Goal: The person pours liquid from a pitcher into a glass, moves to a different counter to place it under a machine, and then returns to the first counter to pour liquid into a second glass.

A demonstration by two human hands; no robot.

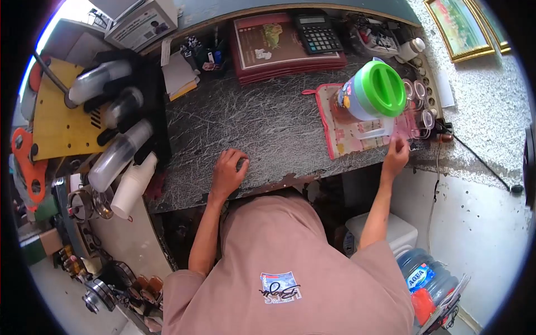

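Note:
My left hand point(229, 173) rests on the scratched black countertop point(240, 120) near its front edge. Its fingers are loosely bent, the thumb stands apart, and I see nothing in it. At the front right corner of a pink-edged cloth point(344, 143) is my right hand point(397, 155). Its fingers are drawn together in a pinch; whatever may be between them is too small to make out. Just beyond it, a plastic jug with a green lid point(383, 89) stands on the cloth. A clear plastic piece point(375, 129) shows in front of the jug. Small glass cups point(425, 120) stand to its right.
Dark red menu folders point(287, 42) and a calculator point(318, 33) lie at the back. Stacked plastic cups point(120, 153) stick out from a black rack on the left. A wall point(474, 190) bounds the right side. Below is a large water bottle point(424, 273).

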